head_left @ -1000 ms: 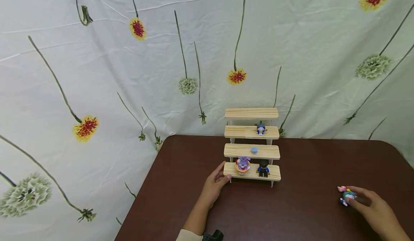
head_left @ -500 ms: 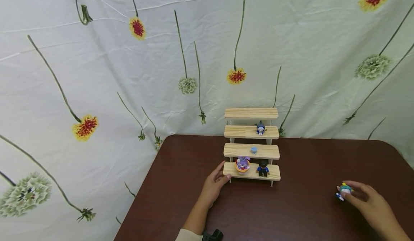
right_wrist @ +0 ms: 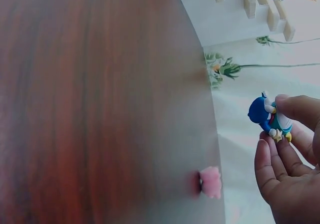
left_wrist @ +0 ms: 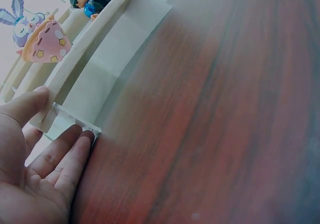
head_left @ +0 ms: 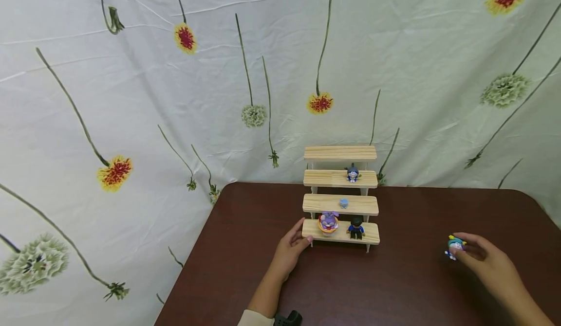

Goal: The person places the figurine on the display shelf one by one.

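My right hand (head_left: 493, 262) pinches a small blue-and-white toy figurine (right_wrist: 272, 119) with a yellow star between thumb and fingers, held above the table in the head view. My left hand (head_left: 289, 250) holds the left end of a four-step wooden display stand (head_left: 340, 153). In the left wrist view its thumb lies on the lowest board's edge, with fingertips at the clear leg (left_wrist: 72, 121) below. That lowest step bears a purple rabbit figurine (head_left: 328, 220) in a pink cup and a black-haired toy figure (head_left: 356, 228) in blue and black.
A tiny light-blue piece (head_left: 344, 203) sits on the second step, and a blue figurine (head_left: 352, 173) on the third. In the right wrist view a pink toy (right_wrist: 210, 182) lies on the brown table (head_left: 412, 287). A flowered cloth (head_left: 210, 82) hangs behind.
My right hand has moved left and away from me across the table with the figurine, which has turned more upright. The left hand stays at the stand.
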`<state>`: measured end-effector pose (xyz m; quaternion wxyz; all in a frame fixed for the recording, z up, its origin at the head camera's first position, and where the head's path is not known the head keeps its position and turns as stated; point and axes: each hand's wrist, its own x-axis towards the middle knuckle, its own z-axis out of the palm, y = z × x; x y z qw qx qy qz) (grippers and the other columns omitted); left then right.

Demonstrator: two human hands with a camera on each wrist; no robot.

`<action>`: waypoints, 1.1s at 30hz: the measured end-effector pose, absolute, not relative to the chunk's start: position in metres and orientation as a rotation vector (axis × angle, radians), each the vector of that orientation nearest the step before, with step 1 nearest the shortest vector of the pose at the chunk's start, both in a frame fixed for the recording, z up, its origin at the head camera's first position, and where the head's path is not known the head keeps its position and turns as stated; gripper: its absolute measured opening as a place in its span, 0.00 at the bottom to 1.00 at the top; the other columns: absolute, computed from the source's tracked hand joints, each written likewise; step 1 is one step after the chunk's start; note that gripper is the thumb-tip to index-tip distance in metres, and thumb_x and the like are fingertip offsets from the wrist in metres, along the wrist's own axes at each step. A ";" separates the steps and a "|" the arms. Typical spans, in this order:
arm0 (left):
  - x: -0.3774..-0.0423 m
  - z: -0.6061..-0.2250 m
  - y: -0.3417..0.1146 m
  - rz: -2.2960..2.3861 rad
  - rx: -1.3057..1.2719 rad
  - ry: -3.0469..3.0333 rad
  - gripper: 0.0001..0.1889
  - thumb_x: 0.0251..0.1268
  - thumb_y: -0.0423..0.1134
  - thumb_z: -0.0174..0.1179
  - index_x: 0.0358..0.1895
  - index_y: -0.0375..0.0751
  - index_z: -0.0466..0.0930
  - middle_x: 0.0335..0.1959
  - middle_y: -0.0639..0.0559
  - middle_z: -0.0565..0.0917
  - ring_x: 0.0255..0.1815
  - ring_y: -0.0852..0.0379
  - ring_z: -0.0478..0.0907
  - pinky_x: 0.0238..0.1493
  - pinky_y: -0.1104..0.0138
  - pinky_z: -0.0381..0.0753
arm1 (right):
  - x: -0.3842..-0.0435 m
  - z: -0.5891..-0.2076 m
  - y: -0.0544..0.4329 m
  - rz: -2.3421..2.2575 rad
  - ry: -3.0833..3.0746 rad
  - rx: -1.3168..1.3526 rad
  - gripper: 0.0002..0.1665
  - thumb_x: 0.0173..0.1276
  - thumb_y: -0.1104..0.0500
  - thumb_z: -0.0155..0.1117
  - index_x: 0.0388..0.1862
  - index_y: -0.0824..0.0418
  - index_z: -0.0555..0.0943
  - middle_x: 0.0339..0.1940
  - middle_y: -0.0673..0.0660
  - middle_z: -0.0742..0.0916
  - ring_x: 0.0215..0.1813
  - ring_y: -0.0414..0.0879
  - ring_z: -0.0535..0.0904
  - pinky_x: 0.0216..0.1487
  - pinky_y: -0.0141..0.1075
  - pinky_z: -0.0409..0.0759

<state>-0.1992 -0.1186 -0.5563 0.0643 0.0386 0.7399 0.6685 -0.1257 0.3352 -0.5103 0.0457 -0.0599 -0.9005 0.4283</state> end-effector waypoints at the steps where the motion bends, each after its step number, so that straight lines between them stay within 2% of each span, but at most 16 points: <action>1: -0.199 -0.557 -0.119 2.014 0.120 2.241 0.36 0.71 0.44 0.64 0.79 0.49 0.61 0.61 0.37 0.82 0.53 0.56 0.83 0.58 0.67 0.81 | -0.126 -0.509 0.334 1.312 -2.749 -0.178 0.33 0.71 0.43 0.67 0.65 0.62 0.76 0.38 0.18 0.74 0.38 0.15 0.75 0.33 0.23 0.77; 13: -0.201 -0.558 -0.119 1.998 0.110 2.246 0.37 0.70 0.46 0.65 0.79 0.50 0.61 0.60 0.39 0.83 0.54 0.56 0.83 0.58 0.68 0.80 | -0.138 -0.496 0.320 1.283 -2.726 -0.095 0.30 0.72 0.45 0.66 0.65 0.62 0.77 0.39 0.26 0.77 0.35 0.23 0.79 0.31 0.30 0.80; 18: -0.200 -0.559 -0.120 1.993 0.102 2.244 0.37 0.69 0.47 0.66 0.79 0.52 0.61 0.60 0.41 0.84 0.53 0.57 0.83 0.57 0.69 0.80 | -0.142 -0.490 0.315 1.263 -2.714 -0.055 0.28 0.73 0.46 0.65 0.64 0.61 0.77 0.40 0.25 0.76 0.35 0.23 0.78 0.29 0.33 0.80; 22: -0.200 -0.559 -0.120 1.998 0.103 2.241 0.37 0.70 0.47 0.65 0.79 0.51 0.61 0.60 0.40 0.84 0.52 0.57 0.83 0.57 0.70 0.80 | -0.145 -0.484 0.311 1.236 -2.733 -0.037 0.29 0.74 0.45 0.63 0.66 0.59 0.76 0.50 0.42 0.79 0.35 0.24 0.77 0.28 0.34 0.80; 25: -0.200 -0.559 -0.120 2.001 0.110 2.240 0.37 0.70 0.46 0.65 0.79 0.51 0.61 0.60 0.39 0.83 0.52 0.57 0.83 0.56 0.70 0.80 | -0.148 -0.480 0.308 1.206 -2.754 -0.033 0.29 0.75 0.43 0.61 0.67 0.58 0.76 0.59 0.59 0.76 0.29 0.33 0.77 0.26 0.34 0.77; 26: -0.200 -0.559 -0.120 2.002 0.111 2.239 0.37 0.70 0.46 0.65 0.79 0.51 0.61 0.60 0.39 0.83 0.52 0.57 0.83 0.56 0.70 0.80 | -0.149 -0.479 0.307 1.197 -2.756 -0.028 0.29 0.75 0.42 0.61 0.67 0.57 0.76 0.60 0.60 0.75 0.27 0.36 0.76 0.25 0.34 0.76; 28: -0.200 -0.558 -0.120 2.004 0.109 2.236 0.37 0.70 0.46 0.65 0.79 0.52 0.61 0.61 0.39 0.83 0.53 0.57 0.83 0.57 0.70 0.80 | -0.151 -0.476 0.306 1.200 -2.750 -0.012 0.29 0.75 0.42 0.61 0.67 0.56 0.76 0.59 0.59 0.75 0.27 0.38 0.77 0.23 0.35 0.75; 33: -0.199 -0.556 -0.119 2.011 0.102 2.230 0.36 0.70 0.45 0.65 0.79 0.51 0.61 0.61 0.39 0.83 0.54 0.55 0.83 0.57 0.69 0.80 | -0.157 -0.469 0.302 1.218 -2.733 0.020 0.29 0.74 0.42 0.62 0.67 0.54 0.76 0.52 0.46 0.75 0.29 0.37 0.77 0.18 0.36 0.74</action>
